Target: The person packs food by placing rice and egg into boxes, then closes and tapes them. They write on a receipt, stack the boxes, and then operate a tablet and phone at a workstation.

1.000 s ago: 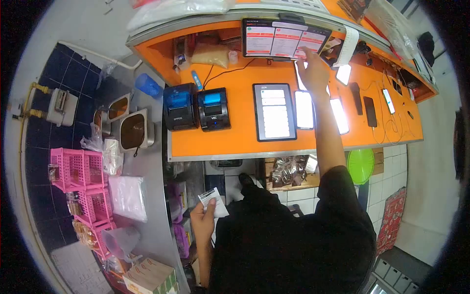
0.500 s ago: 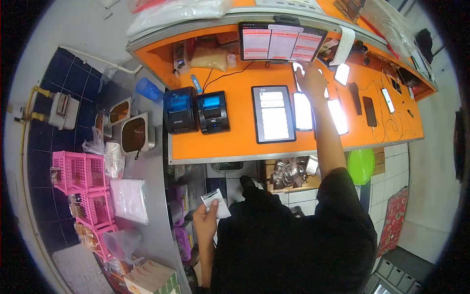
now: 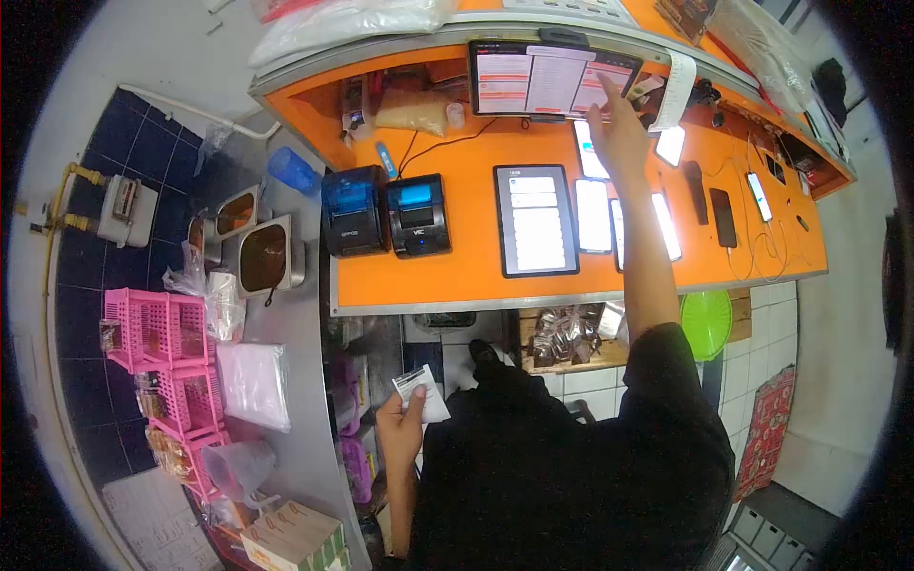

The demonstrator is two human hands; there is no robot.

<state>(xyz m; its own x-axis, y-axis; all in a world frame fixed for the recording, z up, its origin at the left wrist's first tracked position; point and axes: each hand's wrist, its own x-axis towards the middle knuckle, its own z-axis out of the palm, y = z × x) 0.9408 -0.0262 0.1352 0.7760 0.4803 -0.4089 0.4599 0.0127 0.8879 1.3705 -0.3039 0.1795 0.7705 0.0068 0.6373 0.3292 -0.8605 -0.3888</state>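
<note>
Low at my left side, my left hand point(image 3: 400, 426) pinches a printed paper receipt point(image 3: 426, 398) between thumb and fingers. Up at the counter, my right hand point(image 3: 621, 138) is empty, its index finger stretched to the right part of the screen of an upright tablet point(image 3: 533, 78). That screen shows columns of white and red panels. Beneath my right hand and forearm lie several lit phones, one phone point(image 3: 593, 217) just left of the forearm. A larger tablet point(image 3: 536, 221) with a bright list lies flat to their left.
Two black receipt printers point(image 3: 419, 217) stand on the orange counter point(image 3: 466, 285). A dark phone point(image 3: 724, 221) and cables lie at the right. On the left steel worktop point(image 3: 309, 381) are metal pans point(image 3: 267, 259), a blue cup point(image 3: 292, 171), pink baskets point(image 3: 157, 330) and plastic bags point(image 3: 254, 385).
My right hand has moved up from the phones to the upright tablet, with its index finger extended. The tablet's panels have changed. My left hand keeps the receipt in place.
</note>
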